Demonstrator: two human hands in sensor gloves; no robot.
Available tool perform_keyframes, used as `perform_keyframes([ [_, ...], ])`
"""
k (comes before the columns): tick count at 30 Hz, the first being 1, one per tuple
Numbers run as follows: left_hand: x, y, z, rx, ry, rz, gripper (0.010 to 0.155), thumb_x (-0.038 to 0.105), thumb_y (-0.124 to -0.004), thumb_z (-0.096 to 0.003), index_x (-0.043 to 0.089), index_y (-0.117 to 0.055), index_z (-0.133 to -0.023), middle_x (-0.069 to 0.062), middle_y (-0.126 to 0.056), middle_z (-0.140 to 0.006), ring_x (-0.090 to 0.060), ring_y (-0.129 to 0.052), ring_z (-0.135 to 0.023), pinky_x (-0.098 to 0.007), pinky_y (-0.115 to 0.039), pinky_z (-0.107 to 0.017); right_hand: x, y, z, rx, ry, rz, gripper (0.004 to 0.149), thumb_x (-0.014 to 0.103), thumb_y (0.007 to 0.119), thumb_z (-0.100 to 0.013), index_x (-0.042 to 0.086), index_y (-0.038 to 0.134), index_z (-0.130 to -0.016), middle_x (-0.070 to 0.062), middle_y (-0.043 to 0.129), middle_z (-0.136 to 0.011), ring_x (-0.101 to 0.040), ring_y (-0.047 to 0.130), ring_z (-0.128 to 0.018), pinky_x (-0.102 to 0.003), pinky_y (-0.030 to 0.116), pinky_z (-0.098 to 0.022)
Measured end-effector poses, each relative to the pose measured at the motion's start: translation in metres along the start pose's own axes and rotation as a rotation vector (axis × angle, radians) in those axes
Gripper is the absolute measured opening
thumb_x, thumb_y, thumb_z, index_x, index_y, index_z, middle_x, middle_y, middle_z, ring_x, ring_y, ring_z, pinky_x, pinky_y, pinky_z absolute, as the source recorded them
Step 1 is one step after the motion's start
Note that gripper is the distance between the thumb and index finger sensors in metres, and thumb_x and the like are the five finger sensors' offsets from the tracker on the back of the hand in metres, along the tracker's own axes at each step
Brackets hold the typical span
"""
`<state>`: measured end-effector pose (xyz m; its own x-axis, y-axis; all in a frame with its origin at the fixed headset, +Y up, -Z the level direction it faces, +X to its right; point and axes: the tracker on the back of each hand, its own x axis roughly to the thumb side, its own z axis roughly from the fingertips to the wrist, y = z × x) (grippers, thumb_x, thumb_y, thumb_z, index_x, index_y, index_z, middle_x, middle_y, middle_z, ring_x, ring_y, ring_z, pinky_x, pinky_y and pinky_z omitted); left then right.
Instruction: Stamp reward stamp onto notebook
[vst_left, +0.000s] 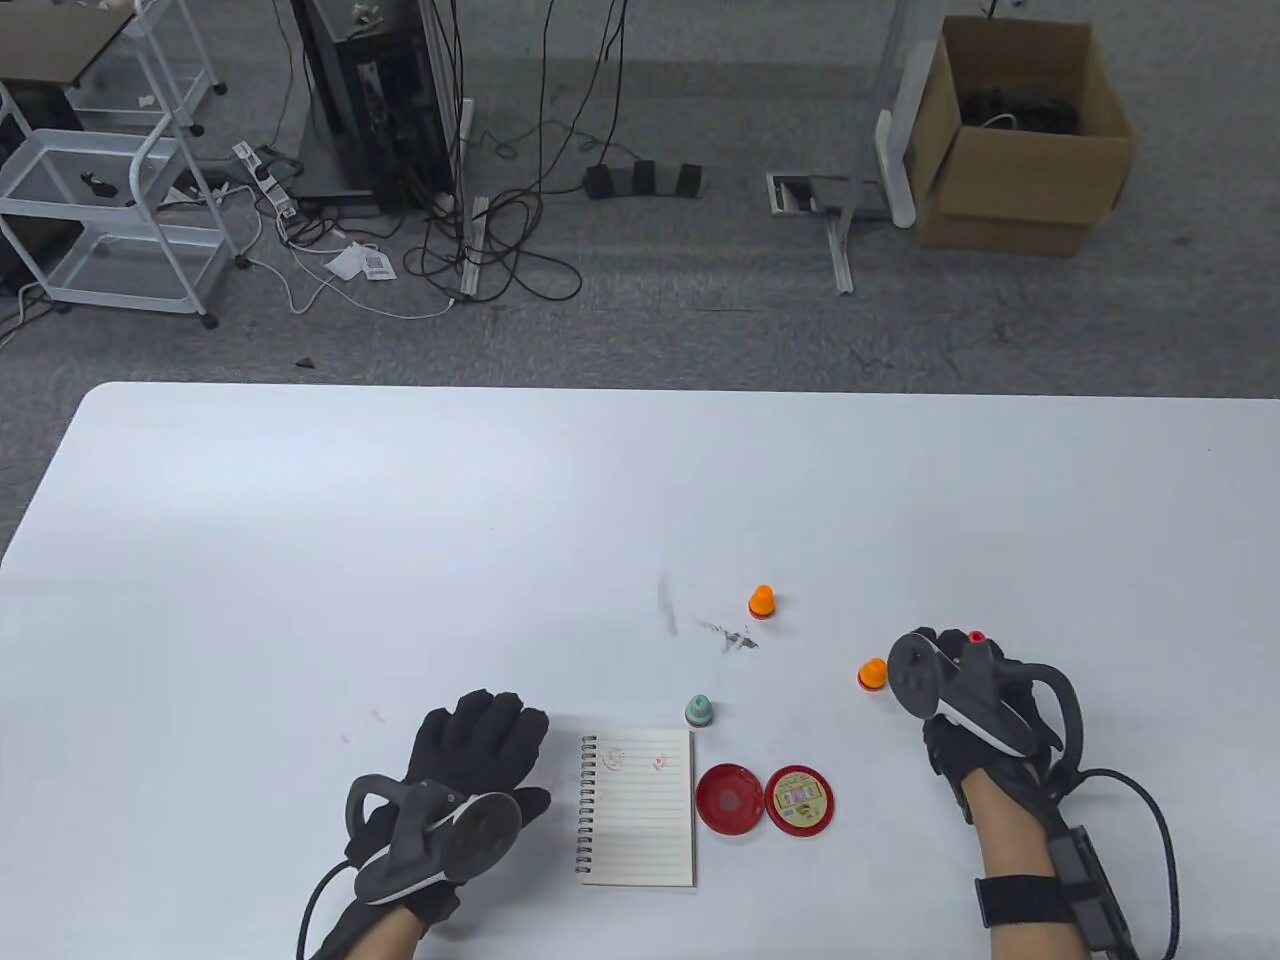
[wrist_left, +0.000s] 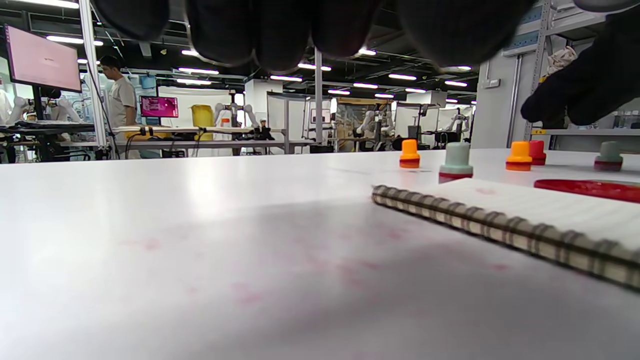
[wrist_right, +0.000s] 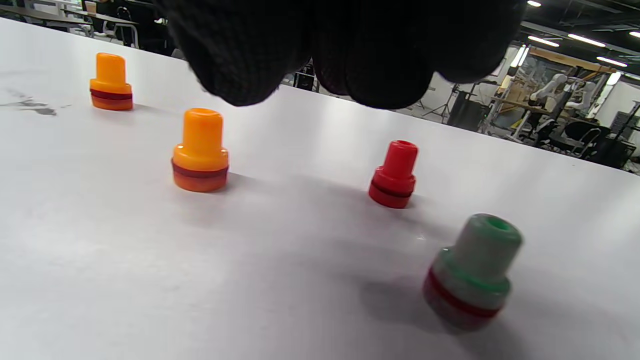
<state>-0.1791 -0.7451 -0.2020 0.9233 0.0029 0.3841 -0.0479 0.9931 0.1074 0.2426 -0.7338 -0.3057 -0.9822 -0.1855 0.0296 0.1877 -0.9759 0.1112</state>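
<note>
Left hand (vst_left: 470, 770) lay flat and relaxed at 9 o'clock of the notebook (vst_left: 638, 808). Right hand (vst_left: 965, 700) hovered over the stamps (wrist_right: 200, 152) around 2 o'clock, holding nothing, finger spread unclear. With several stamps crowded there, grabbing one could easily tip a neighbour.
</note>
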Motion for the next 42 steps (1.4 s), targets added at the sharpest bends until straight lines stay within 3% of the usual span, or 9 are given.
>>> perform_keyframes([
  [13, -0.003, 0.001, 0.001, 0.004, 0.009, 0.011, 0.073, 0.058, -0.074, -0.0440, 0.030, -0.058, -0.110, -0.006, -0.061, -0.118, -0.037, -0.063, -0.110, -0.063, -0.059, -0.080, 0.034, 0.017, -0.024, 0.065, -0.034, 0.007, 0.063, 0.027, 0.085, -0.040, 0.017, 0.068, -0.100, -0.020, 0.080, -0.096, -0.034, 0.091, -0.064, -0.043, 0.079, -0.045],
  [20, -0.003, 0.001, 0.001, -0.003, 0.009, 0.006, 0.073, 0.057, -0.074, -0.0442, 0.030, -0.059, -0.110, -0.006, -0.062, -0.117, -0.037, -0.065, -0.110, -0.063, -0.060, -0.080, 0.039, 0.026, -0.031, 0.046, -0.040, 0.037, 0.055, 0.024, 0.085, -0.040, 0.017, 0.074, -0.094, -0.013, 0.088, -0.085, -0.028, 0.093, -0.056, -0.039, 0.080, -0.041],
  [34, -0.002, 0.000, 0.001, -0.014, 0.000, 0.002, 0.072, 0.057, -0.073, -0.0447, 0.030, -0.060, -0.110, -0.006, -0.064, -0.116, -0.037, -0.067, -0.108, -0.062, -0.061, -0.079, 0.045, -0.009, 0.000, -0.060, -0.133, -0.101, 0.055, 0.026, 0.085, -0.040, 0.016, 0.074, -0.094, -0.013, 0.088, -0.084, -0.026, 0.094, -0.053, -0.038, 0.081, -0.039],
  [42, 0.012, -0.008, -0.004, -0.033, -0.042, 0.039, 0.072, 0.058, -0.073, -0.0449, 0.030, -0.059, -0.110, -0.006, -0.065, -0.116, -0.037, -0.069, -0.107, -0.061, -0.063, -0.079, 0.073, -0.019, 0.029, -0.154, -0.252, -0.457, 0.055, 0.028, 0.085, -0.041, 0.014, 0.075, -0.093, -0.013, 0.090, -0.081, -0.025, 0.095, -0.050, -0.036, 0.082, -0.037],
])
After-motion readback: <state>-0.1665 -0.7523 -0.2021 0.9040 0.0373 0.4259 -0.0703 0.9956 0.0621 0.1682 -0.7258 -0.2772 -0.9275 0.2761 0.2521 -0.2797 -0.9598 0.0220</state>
